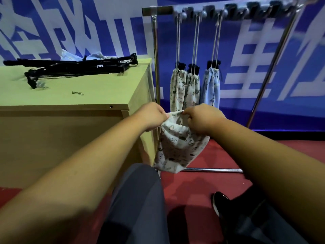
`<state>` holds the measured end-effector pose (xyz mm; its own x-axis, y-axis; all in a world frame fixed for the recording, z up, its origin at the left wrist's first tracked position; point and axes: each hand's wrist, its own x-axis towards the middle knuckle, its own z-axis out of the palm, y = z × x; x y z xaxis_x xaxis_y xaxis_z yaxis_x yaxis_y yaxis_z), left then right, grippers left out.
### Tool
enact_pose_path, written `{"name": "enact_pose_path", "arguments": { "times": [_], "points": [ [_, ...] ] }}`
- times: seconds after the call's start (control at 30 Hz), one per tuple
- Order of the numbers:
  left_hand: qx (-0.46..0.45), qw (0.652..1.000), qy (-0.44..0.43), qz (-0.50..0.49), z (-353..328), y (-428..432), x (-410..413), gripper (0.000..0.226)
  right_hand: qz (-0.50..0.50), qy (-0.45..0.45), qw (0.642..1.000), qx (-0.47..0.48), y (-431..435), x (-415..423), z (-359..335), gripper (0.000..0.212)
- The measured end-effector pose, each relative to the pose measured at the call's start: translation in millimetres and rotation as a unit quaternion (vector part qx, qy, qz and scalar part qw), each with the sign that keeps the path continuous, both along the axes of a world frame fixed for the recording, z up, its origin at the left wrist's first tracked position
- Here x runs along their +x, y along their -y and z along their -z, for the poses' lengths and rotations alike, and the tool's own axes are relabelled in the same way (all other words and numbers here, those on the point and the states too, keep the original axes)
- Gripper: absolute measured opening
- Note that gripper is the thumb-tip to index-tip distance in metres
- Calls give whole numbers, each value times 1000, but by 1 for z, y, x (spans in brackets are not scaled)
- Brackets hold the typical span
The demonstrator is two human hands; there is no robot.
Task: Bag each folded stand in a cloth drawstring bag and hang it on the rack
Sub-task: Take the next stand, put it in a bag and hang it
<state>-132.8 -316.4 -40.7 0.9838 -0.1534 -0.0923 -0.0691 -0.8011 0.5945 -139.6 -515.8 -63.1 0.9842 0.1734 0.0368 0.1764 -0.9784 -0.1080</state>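
A white patterned cloth drawstring bag (177, 147) hangs between my hands in front of my knees. My left hand (152, 116) grips the left side of its mouth, and my right hand (202, 118) pinches the right side. Several black folded stands (75, 66) lie in a pile on the pale table (98, 88) at the left. The metal rack (156, 55) stands behind, with three bagged stands (191, 85) hanging by their cords from its top pegs.
Loose light-blue cloth bags (82, 56) lie at the table's back edge. The rack's base bar (212, 170) runs along the red floor. My knee (137, 199) and a black shoe (219, 201) are below. A blue and white banner covers the wall.
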Motion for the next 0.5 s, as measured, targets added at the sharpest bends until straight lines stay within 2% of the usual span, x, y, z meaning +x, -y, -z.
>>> {"name": "enact_pose_path", "arguments": {
  "times": [0.33,0.43,0.5],
  "points": [
    [-4,989,-144,14,134,10,25,24,-2,-87,996,-2,22,12,135,41],
    [-30,982,-188,12,172,7,29,14,-5,-131,991,-10,24,21,174,48],
    [21,981,-190,41,188,4,30,15,-5,-194,981,-2,21,28,193,61]
  ]
}}
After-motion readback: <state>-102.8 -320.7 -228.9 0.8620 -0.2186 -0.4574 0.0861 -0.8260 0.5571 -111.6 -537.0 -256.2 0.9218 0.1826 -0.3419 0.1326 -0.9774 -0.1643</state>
